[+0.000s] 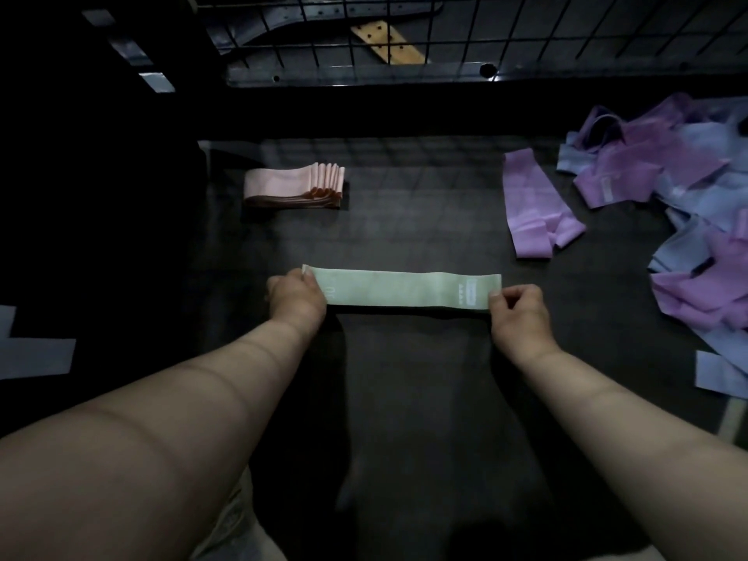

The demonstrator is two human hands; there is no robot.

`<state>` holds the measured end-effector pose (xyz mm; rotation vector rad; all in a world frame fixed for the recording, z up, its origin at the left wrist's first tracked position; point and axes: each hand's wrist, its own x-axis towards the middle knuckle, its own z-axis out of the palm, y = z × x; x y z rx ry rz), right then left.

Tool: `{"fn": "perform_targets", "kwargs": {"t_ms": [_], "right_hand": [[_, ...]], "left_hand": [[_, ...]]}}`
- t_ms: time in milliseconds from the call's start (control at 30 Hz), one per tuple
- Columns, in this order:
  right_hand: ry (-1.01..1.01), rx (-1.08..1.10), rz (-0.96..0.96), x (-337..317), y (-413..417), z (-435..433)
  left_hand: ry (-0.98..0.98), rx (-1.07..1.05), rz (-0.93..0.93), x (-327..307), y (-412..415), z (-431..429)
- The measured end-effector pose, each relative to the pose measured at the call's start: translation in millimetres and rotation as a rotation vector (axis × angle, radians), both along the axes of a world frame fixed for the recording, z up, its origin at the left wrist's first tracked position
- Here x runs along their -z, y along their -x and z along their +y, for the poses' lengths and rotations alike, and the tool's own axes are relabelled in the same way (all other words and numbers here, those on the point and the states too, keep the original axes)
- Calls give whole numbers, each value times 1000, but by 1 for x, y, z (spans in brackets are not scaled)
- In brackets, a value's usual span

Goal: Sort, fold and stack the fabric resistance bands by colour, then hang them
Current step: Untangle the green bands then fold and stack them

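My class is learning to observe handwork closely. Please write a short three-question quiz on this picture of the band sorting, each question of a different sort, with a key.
1. True or false: the left hand and the right hand each pinch one end of the green band.
2. Which colour is already folded into the neat stack? A) pink B) blue C) purple
3. Fill in: the loose pile on the person's right mixes purple and ____ bands.
Key: 1 true; 2 A; 3 blue.

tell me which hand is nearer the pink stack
Left. The left hand is just in front of the pink stack; the right hand is farther off to its right.
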<state>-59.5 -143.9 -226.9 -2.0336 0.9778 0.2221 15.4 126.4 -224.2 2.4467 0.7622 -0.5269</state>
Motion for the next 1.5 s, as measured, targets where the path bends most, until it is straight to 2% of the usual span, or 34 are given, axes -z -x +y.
{"fn": "perform_targets", "kwargs": {"t_ms": [200,333,533,733,833,933,1067,1200,1267,1333,1433,1500], "right_hand": [[30,-12,-25,5,0,1],[46,1,-28,4,1,7],[84,-28,-11,10,0,2],[21,-5,-14,7,0,2],[2,16,-78,1,2,-7],[202,-44,-40,2,13,-30],[418,-45,167,-4,33,-72],[368,111,321,-13,51,-135],[304,105,451,-17,57,-157],[339,71,534,-20,60,-163],[496,34,428,-23,59,-152],[425,-80,310,-24,53,-137]], "left_hand": [[-23,-24,-79,-4,-1,-2],[-65,37,-3,-9,4,-12],[-118,120,0,-5,3,-8],[-113,30,38,-9,2,-11],[-204,13,-62,-20,9,-19],[-265,131,-175,-34,17,-31],[-244,345,-191,-50,23,-58],[-252,593,-131,-61,36,-92],[-269,714,-88,-63,39,-110],[-278,826,-53,-63,41,-129],[-259,879,-26,-60,45,-152],[-241,886,-26,-58,47,-162]]}}
